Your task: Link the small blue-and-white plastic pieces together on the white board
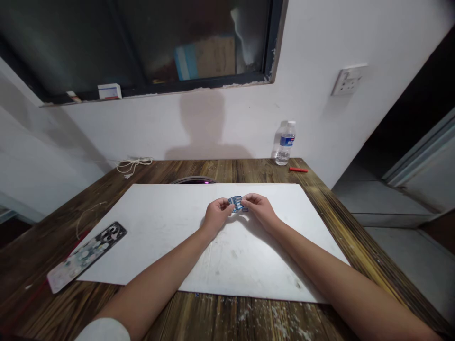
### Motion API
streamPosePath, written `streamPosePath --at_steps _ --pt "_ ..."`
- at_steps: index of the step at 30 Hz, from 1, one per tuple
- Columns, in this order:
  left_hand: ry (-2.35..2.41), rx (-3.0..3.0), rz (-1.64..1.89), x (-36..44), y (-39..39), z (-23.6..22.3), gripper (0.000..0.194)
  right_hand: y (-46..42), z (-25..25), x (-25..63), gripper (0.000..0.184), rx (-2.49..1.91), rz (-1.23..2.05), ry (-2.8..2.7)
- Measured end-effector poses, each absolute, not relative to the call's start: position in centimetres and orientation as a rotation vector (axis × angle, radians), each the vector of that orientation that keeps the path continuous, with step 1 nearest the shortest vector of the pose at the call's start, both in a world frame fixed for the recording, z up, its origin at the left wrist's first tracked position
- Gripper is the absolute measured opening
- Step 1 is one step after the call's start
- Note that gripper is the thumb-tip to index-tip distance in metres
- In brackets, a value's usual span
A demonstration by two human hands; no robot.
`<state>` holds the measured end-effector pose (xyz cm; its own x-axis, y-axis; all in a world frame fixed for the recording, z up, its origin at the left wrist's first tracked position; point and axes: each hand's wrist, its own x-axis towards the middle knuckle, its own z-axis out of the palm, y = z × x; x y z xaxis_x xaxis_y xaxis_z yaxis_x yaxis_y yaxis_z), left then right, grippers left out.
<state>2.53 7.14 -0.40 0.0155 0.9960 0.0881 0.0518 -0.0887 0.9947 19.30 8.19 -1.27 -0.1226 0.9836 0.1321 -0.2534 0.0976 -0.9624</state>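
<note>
A dark-stained wooden table [220,170] stands against a white wall, with a white board [245,265] laid across it. Along the table's far edge are a plastic water bottle [285,143], a small red stick [298,169] and a loose white cord [131,165]; a dark round rim [194,180] shows just behind the board, and a flat patterned panel [86,256] lies beside the board's left edge. Both forearms reach in over the board. The left hand [217,217] and right hand [259,210] meet above its middle, fingers closed narrowly from either side on a small blue-and-white item [236,204], whose exact form is too small to tell. Risk noted: the item appears pinched only at the fingertips, so an eased grip could drop it onto the board, and uneven pull between the hands could bend or tear it
</note>
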Motion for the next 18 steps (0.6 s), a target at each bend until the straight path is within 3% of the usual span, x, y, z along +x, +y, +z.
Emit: streamPosePath --at_steps 8,13,18 --pt "1.273 1.222 1.321 2.5 7.2 -0.2 0.031 8.9 -2.2 19.8 0.028 -1.049 0.987 -1.29" --pt "1.279 1.246 1.351 2.4 7.4 -0.4 0.028 8.9 -2.6 20.4 0.006 -1.278 0.744 -1.55" --pt "1.281 1.233 1.331 2.4 7.5 -0.5 0.03 8.7 -2.4 20.6 0.007 -1.465 0.532 -1.755"
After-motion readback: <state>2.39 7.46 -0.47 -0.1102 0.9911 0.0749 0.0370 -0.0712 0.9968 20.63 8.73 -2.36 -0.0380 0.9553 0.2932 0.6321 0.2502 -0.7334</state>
